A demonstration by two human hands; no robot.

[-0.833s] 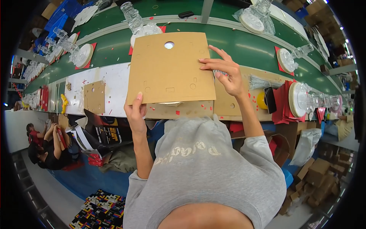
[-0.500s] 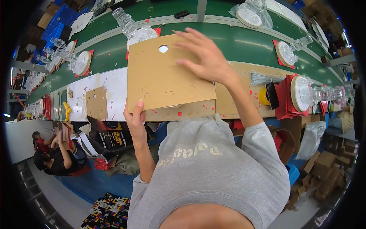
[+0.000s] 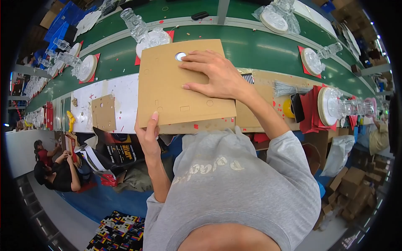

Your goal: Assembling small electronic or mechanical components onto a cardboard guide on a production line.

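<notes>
A tan cardboard sheet (image 3: 167, 92) is tilted up in front of me. One round hole goes through it near its far edge, and several round and rectangular outlines are marked in its face. My left hand (image 3: 148, 131) pinches its near left corner, thumb on top and fingers underneath. Across the right part of the sheet my right hand (image 3: 213, 75) lies flat with fingers stretched, their tips beside the hole. What is under the sheet is mostly hidden.
A smaller punched cardboard piece (image 3: 104, 113) lies on the white worktop at left. Glass pieces on round white bases (image 3: 312, 60) stand along the green belt (image 3: 259, 50). At right are thin wires (image 3: 289, 88), a yellow roll (image 3: 288, 107) and red sheets (image 3: 307, 111).
My right hand has come down and left from the sheet's far right edge, its fingertips now by the hole. My left hand keeps its hold, and the sheet has shifted slightly.
</notes>
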